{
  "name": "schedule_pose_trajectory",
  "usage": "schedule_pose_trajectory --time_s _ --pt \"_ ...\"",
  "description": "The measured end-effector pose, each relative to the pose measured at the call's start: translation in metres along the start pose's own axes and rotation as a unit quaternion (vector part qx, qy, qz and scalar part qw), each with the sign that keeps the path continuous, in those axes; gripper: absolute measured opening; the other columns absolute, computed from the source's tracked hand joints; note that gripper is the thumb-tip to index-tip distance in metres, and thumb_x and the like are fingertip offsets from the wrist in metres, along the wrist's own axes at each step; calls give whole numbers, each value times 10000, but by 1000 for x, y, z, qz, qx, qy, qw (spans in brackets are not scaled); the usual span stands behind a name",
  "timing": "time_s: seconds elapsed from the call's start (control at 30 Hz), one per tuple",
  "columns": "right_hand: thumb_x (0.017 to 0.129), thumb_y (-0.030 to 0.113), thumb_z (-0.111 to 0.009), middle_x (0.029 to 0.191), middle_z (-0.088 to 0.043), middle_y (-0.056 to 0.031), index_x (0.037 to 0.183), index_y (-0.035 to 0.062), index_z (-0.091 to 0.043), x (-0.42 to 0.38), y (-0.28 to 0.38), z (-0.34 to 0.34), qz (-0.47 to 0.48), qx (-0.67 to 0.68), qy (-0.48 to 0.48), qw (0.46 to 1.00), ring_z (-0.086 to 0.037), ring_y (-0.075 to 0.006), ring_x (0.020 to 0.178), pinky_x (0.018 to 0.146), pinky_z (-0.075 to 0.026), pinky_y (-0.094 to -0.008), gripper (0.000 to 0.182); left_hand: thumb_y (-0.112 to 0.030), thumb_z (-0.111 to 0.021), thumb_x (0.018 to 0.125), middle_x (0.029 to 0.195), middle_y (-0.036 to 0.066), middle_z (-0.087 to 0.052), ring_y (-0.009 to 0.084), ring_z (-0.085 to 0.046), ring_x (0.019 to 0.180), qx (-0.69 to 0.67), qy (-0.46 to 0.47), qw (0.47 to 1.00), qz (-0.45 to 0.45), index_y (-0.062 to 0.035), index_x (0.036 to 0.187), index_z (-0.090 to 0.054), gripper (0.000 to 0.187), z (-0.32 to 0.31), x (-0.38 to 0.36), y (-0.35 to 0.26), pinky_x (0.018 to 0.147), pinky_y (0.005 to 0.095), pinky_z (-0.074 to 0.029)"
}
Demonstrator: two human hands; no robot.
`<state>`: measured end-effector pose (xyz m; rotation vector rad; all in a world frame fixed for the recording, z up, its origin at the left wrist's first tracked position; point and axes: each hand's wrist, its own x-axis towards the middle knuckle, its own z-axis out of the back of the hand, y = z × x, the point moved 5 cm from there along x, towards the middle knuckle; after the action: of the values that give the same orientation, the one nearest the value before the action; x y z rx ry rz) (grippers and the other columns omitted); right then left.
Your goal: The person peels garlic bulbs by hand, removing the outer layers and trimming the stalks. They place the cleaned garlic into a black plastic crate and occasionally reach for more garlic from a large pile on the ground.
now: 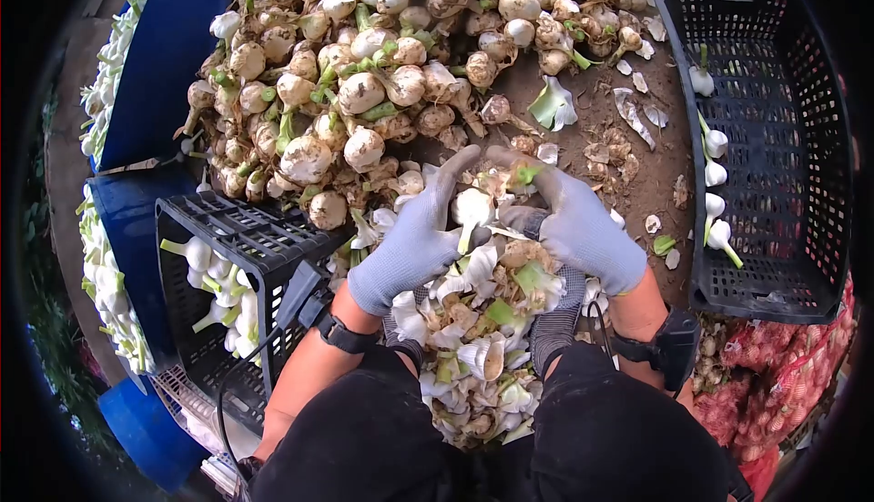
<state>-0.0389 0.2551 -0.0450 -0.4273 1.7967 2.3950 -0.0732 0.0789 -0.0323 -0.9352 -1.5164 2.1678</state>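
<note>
Both hands wear light grey-blue gloves with soiled fingertips and meet low over a heap of peelings. My left hand (410, 252) curls around a white garlic bulb (473, 206), its short stem pointing down toward me. Fingers bent, my right hand (592, 229) closes in from the other side of the bulb. Loose skin and a green scrap (526, 174) lie at its fingertips; what its fingers grip is partly hidden. Below the hands, between my legs, papery garlic skins (482, 356) are piled. Just beyond the fingertips begins a big heap of soil-stained garlic bulbs (360, 92).
On the right stands a black plastic crate (774, 297) with several clean bulbs along its near side. Another black crate (255, 238) at left holds trimmed bulbs. Blue containers (137, 256) of garlic line the far left. Red mesh sacks (774, 393) lie at lower right.
</note>
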Motion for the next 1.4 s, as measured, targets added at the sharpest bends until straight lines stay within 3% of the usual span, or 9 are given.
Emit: schedule_pose_trajectory --time_s 0.27,0.33,0.53,0.77,0.93,1.07,1.23,1.3,1.4 --pt "639 33 -565 838 -610 -152 1005 59 -647 -2 33 -22 67 -351 27 934 -622 -386 811 717 -500 -464 376 -140 -735 828 1204 74 -538 145 -519 1113 12 22 985 170 -1 1351 -450 612 -6 -5 -4 990 282 -410" --pt "754 73 -596 857 -629 -167 996 37 -632 -2 36 -22 57 -376 12 925 -635 -372 809 731 -514 -429 247 -126 -724 831 1185 63 -540 125 -537 1032 -64 2 989 130 8 1349 -456 598 -11 -7 7 916 269 -452" --pt "901 268 -642 884 -633 -216 1021 13 -618 -4 -9 -19 -25 34 -87 995 -635 -395 838 753 -499 -478 283 -112 -683 877 1172 56 -555 117 -566 1016 -222 -13 974 53 11 1343 -467 529 -6 -4 5 908 269 -483" --pt "839 149 -685 828 -640 -129 1026 38 -644 -14 34 -14 126 -350 -61 926 -614 -353 794 718 -505 -386 221 -56 -655 865 1223 71 -579 118 -566 1085 -84 -29 994 62 22 1332 -491 500 -12 0 0 953 280 -478" --pt "772 157 -669 818 -619 -176 906 27 -610 -9 16 -12 72 -246 -110 960 -627 -373 768 683 -494 -477 196 -67 -625 899 1271 94 -572 117 -567 1088 -111 -5 992 63 35 1366 -470 503 -19 -1 -4 959 282 -474" --pt "798 197 -687 761 -620 -164 900 20 -611 -18 -13 -15 -42 -49 -93 994 -636 -383 731 670 -508 -467 218 -299 -594 976 1178 90 -630 121 -580 1061 -266 -82 959 57 47 1278 -550 461 -7 -1 -2 929 290 -479" --pt "901 150 -641 838 -684 -142 1048 -12 -633 -12 -21 42 -132 -267 -178 938 -649 -189 734 682 -515 -331 219 -282 -574 983 1238 154 -619 286 -640 1077 -549 -43 835 12 21 1270 -557 418 4 -3 -23 952 372 -531" --pt "921 295 -617 859 -691 -200 1124 48 -650 -22 -63 45 -189 -188 -121 956 -687 -353 782 694 -539 -430 321 -315 -616 951 1306 172 -564 300 -609 1137 -496 -88 864 -28 10 1343 -484 526 32 5 -18 972 403 -529" --pt "921 326 -626 885 -693 -199 1345 151 -527 -37 -7 -21 -122 -171 141 968 -680 -371 810 750 -536 -433 470 -289 -566 984 1437 200 -444 326 -572 1183 -425 -73 893 -132 -32 1460 -340 586 43 27 -61 1031 427 -466"
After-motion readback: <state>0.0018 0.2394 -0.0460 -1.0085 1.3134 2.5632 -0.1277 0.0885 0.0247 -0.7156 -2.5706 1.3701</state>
